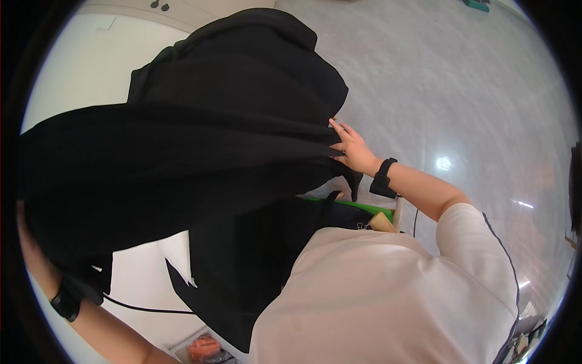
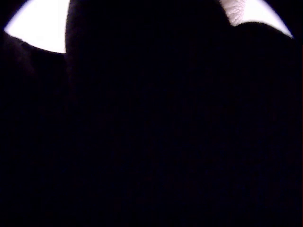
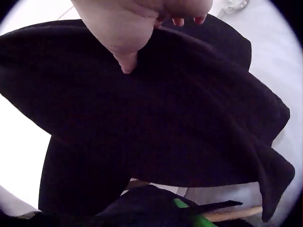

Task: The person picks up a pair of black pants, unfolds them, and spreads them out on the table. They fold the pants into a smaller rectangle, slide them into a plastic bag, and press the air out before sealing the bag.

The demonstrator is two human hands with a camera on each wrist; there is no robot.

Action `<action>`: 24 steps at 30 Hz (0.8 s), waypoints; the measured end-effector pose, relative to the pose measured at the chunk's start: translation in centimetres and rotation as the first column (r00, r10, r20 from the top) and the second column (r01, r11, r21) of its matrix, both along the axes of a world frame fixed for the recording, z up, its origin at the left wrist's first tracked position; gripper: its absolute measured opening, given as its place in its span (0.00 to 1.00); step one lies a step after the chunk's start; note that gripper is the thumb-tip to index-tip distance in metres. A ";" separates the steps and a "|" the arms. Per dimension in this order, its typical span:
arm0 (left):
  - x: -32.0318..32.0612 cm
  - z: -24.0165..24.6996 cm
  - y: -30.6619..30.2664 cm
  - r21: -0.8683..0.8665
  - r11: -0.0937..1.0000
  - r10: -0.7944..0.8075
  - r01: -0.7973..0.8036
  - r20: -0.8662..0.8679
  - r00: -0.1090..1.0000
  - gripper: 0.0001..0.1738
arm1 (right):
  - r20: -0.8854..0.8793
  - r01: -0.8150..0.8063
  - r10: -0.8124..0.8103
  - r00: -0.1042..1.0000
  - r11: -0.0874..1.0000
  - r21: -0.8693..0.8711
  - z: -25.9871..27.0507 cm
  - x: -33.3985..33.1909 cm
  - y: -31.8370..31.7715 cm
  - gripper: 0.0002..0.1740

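Observation:
A large black garment (image 1: 200, 139) spreads between the two hands, its folds running across to the right hand (image 1: 359, 155). That hand pinches the garment's edge, thumb on the near side and fingers on the far side. In the right wrist view the thumb (image 3: 127, 61) presses on the dark cloth (image 3: 142, 118), and a pointed corner hangs at the right. The left hand (image 1: 29, 233) is at the far left edge, blurred and largely hidden behind the cloth it holds up. Dark fabric (image 2: 151, 118) fills nearly the whole left wrist view.
A white table (image 1: 79, 73) lies beneath the garment. More black cloth (image 1: 236, 261) is close to the person's body, beside a green item (image 1: 382, 213) and a wooden piece (image 1: 383, 223). A container with an orange item (image 1: 204, 347) stands at the bottom. Grey floor (image 1: 461, 109) extends to the right.

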State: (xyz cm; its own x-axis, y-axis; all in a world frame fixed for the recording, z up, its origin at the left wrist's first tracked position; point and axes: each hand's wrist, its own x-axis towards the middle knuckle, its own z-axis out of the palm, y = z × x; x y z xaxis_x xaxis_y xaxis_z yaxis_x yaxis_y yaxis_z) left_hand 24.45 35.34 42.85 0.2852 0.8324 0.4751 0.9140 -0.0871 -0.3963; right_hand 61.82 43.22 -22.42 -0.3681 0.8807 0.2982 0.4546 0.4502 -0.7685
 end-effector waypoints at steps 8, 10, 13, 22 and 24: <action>-1.8 4.4 -8.4 0.295 0.943 0.179 -0.155 -0.058 0.982 0.26 | 0.048 -0.026 0.032 0.998 0.993 -0.116 -2.7 -0.2 0.0 0.13; -2.5 4.9 -10.0 0.331 0.925 0.214 -0.187 -0.048 0.976 0.26 | 0.100 -0.050 0.059 0.993 0.994 -0.093 -3.6 0.2 -0.3 0.13; -3.1 5.2 -12.3 0.370 0.900 0.259 -0.230 -0.032 0.965 0.26 | 0.091 -0.075 0.074 0.993 0.997 0.001 -4.9 0.1 -0.9 0.12; -4.5 6.4 -20.3 0.457 0.817 0.376 -0.352 0.042 0.926 0.28 | 0.089 -0.162 0.196 0.977 0.942 -0.293 -10.9 0.7 0.3 0.10; -4.7 6.3 -22.9 0.483 0.789 0.394 -0.380 0.075 0.916 0.28 | 0.159 -0.020 0.033 0.987 0.996 -0.086 -9.0 2.0 0.7 0.12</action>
